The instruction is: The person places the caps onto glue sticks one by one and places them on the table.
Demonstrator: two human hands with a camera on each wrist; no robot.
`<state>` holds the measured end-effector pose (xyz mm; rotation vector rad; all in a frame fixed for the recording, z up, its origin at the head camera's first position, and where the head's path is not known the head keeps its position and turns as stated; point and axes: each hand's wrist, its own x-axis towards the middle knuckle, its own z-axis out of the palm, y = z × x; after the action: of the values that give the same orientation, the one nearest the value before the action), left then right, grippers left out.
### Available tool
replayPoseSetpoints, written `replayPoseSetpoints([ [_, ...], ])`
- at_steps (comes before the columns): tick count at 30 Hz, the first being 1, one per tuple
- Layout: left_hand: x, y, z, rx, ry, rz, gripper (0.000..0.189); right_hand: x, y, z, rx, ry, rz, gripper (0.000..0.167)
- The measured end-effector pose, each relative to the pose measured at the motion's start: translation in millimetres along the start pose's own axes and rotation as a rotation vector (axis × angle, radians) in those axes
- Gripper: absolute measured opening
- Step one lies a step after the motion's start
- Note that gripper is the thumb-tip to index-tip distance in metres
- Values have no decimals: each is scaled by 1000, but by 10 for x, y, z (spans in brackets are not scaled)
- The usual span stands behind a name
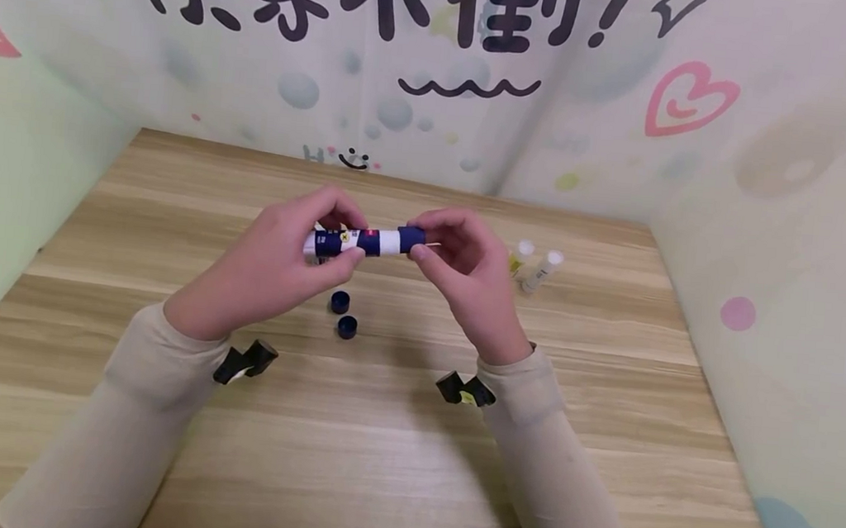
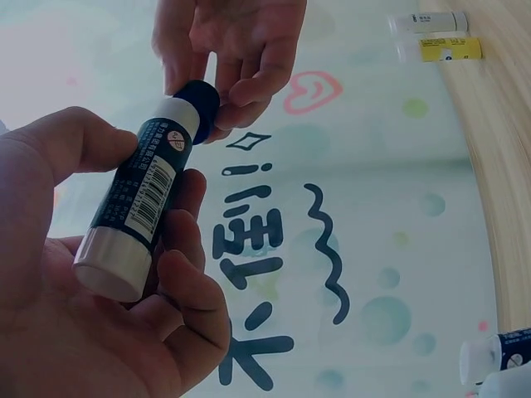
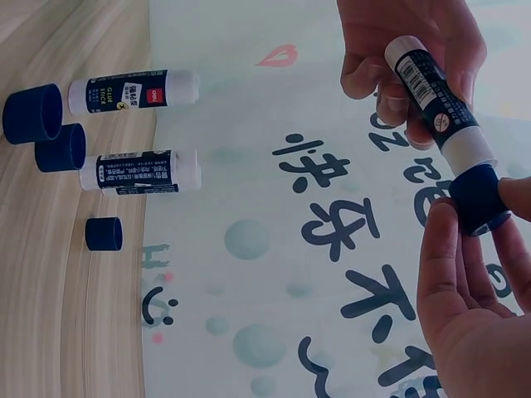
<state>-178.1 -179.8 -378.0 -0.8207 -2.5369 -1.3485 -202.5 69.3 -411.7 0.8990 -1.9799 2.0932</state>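
Note:
A dark blue and white glue stick [image 1: 368, 243] is held up level above the table. My left hand [image 1: 267, 260] grips its barrel between thumb and fingers, and its white base [image 2: 116, 264] faces back toward the palm. On the other end sits a dark blue cap [image 3: 479, 199], which my right hand [image 1: 476, 272] pinches with thumb and fingertips. A white band shows between the label and the cap. Two more glue sticks, one nearer [image 3: 133, 89] and one beside it [image 3: 141, 172], stand on the table without caps; in the head view the left hand mostly hides them.
Loose blue caps lie on the wood, one [image 1: 340, 301] just beyond another [image 1: 347, 327]; a third cap [image 3: 104, 234] shows in the right wrist view. Right of the hands stand a white tube [image 1: 542, 272] and a yellow-labelled tube [image 2: 450, 49]. A printed backdrop [image 1: 418, 131] rises behind the table.

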Motion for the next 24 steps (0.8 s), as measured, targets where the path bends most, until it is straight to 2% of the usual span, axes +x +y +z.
replayPoseSetpoints([
  [8,-2,-15,-8,12,4,-19,16,-9,6,12,39,9,-22,24],
  [24,3,4,-2,-23,5,7,15,-2,27,0,46,-40,-46,25],
])
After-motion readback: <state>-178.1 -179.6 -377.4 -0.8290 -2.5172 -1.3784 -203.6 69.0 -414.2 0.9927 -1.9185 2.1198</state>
